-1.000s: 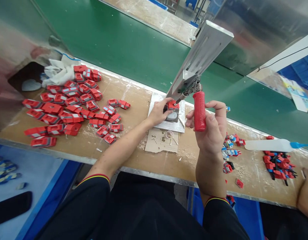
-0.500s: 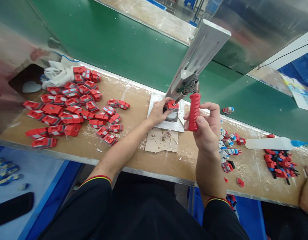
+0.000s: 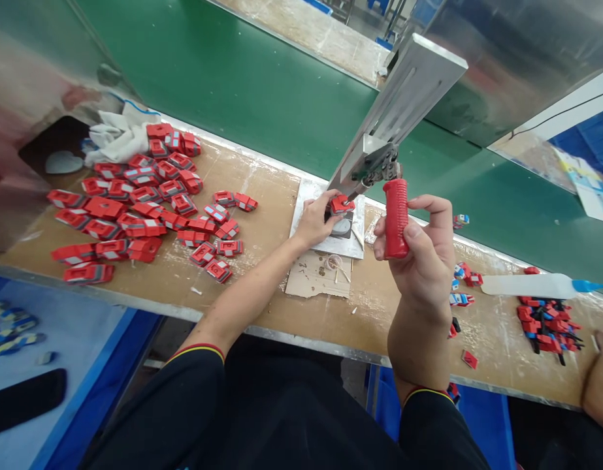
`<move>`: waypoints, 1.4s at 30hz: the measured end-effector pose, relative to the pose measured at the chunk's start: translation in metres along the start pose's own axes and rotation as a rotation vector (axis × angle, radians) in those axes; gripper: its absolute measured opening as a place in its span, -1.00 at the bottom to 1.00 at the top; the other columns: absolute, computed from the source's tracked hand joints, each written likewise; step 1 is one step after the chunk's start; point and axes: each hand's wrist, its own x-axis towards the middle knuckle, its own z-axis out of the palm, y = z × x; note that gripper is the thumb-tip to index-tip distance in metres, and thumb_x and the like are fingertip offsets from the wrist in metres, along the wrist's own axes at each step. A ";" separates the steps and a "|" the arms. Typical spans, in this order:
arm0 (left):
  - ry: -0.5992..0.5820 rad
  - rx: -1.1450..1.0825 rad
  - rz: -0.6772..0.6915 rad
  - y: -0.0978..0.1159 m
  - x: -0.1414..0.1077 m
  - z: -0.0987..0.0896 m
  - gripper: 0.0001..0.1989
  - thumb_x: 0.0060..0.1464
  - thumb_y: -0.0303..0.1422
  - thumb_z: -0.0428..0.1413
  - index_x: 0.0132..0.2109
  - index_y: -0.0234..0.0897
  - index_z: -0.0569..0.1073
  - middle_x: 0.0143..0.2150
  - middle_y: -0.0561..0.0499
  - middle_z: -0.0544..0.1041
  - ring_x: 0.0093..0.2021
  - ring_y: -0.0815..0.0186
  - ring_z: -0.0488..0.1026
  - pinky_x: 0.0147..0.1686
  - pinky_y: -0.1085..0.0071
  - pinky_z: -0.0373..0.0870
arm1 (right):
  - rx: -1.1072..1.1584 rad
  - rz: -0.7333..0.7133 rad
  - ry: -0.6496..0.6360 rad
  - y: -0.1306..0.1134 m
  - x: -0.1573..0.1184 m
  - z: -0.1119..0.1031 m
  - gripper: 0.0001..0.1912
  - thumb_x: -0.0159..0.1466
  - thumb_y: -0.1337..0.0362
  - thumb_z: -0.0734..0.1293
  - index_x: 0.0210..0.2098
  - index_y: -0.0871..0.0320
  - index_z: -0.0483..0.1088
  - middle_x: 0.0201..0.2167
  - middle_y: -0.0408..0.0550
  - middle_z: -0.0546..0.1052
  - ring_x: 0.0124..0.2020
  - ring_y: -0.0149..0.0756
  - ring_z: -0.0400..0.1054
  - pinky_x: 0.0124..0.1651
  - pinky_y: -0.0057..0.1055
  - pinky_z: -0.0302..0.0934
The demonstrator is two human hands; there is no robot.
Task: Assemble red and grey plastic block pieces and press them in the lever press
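My left hand [image 3: 317, 220] grips a small red toy car part [image 3: 341, 204] between thumb and fingers, over the white base plate [image 3: 306, 189] of a hand press. The tip of the press's metal plunger [image 3: 360, 189] is at the top of that part; whether they touch I cannot tell. My right hand [image 3: 423, 251] is closed round the red ribbed lever handle [image 3: 396, 219], its fingers partly hidden behind it. The handle stands nearly upright beside the slotted metal column [image 3: 404, 98]. A dark block with a pale oval [image 3: 342, 226] lies under the toy part.
Many red toy car bodies [image 3: 105, 207] cover the bench's left side, beside a white cloth [image 3: 117, 138]. A cardboard piece [image 3: 311, 277] with cotton swabs lies in front. Rightward are a white bottle [image 3: 526, 285], red-and-black parts [image 3: 551, 326] and another person's arm [image 3: 602, 378].
The view has shifted slightly. My right hand and the lever handle stand a little farther right of the press base. My left hand stays on the toy car part.
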 end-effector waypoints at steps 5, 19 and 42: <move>-0.001 -0.019 -0.002 0.000 0.000 0.000 -0.50 0.17 -0.46 0.26 0.22 -0.09 0.37 0.04 -0.06 0.68 0.07 0.09 0.63 0.33 -0.08 0.38 | 0.003 0.023 -0.016 0.000 0.001 -0.002 -0.64 0.34 -0.04 0.44 -0.03 -0.10 0.27 -0.35 -0.25 0.51 -0.60 -0.45 0.37 -0.57 -0.43 0.29; -0.017 0.005 -0.013 0.005 -0.001 -0.004 -0.51 0.15 -0.46 0.25 0.22 -0.14 0.45 0.04 -0.07 0.70 -0.01 0.14 0.65 0.32 0.01 0.37 | -0.082 0.268 -0.238 0.025 -0.005 -0.002 -0.49 0.34 -0.21 0.41 0.01 0.01 0.28 -0.39 -0.20 0.51 -0.47 -0.39 0.48 -0.40 -0.35 0.36; 0.128 0.401 0.087 0.042 -0.055 -0.091 -0.39 0.18 -0.32 0.21 0.35 -0.24 0.33 0.28 -0.20 0.50 0.26 -0.02 0.45 0.24 0.07 0.33 | -0.371 -0.181 0.373 0.095 -0.031 -0.034 -0.63 0.53 -0.06 0.12 0.16 -0.04 0.30 0.01 0.03 0.50 -0.28 -0.35 0.52 -0.35 -0.37 0.39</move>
